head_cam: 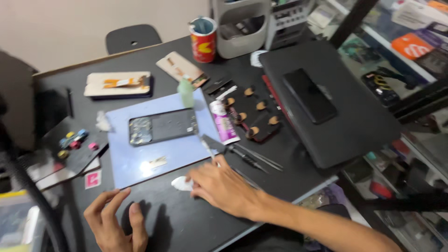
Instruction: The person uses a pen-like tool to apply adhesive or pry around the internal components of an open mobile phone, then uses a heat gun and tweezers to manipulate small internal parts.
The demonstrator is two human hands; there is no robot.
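Note:
An opened phone [163,126] lies face down on a light blue work mat [154,154] on the black table [186,219]. My right hand [219,186] rests at the mat's near edge, its fingers pinching a small white wad [181,184] and a thin white stick [208,151]. Near the table's front edge, my left hand [114,224] hovers with spread fingers and holds nothing. A white and purple tube [224,122] lies just right of the mat, with tweezers [256,156] beside it.
A closed black laptop [336,112] with a dark phone [309,95] on top fills the right side. A red cup [203,39], a grey organiser [242,28], two phone back panels [119,84] and a tray of small coloured parts [74,140] stand around. A chair [133,37] is behind.

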